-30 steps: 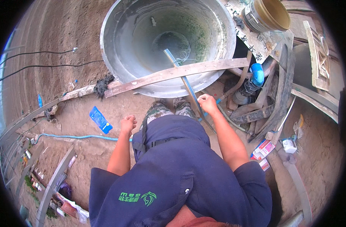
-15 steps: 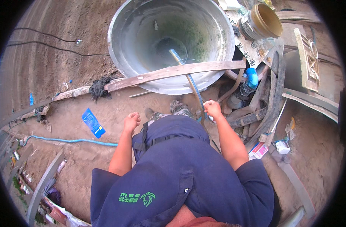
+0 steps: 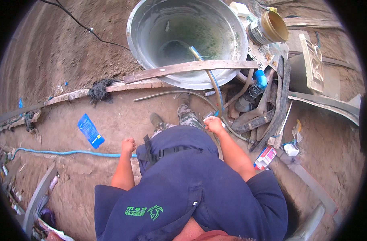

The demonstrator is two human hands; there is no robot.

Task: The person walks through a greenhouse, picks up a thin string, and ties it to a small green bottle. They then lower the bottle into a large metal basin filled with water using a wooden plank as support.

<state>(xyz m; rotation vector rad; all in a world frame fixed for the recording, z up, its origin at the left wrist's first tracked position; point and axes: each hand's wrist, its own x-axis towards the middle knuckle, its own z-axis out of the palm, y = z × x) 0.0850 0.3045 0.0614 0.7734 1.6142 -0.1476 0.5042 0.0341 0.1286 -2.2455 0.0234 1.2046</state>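
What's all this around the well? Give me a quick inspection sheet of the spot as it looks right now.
Surface: bare brown dirt ground, dry and uneven.
Job's things: grey pipe slanting from the right hand down into the round concrete well; wooden plank lying across the well's near rim.
Clutter: blue packet on the dirt; red and white box; tan pipe fitting; dark tangle.
Hands: right hand closed around the pipe; left hand fisted, holding nothing visible.
Cables: black cable on the dirt at upper left; blue hose along the ground.
Surroundings: boards and scrap stacked at right.
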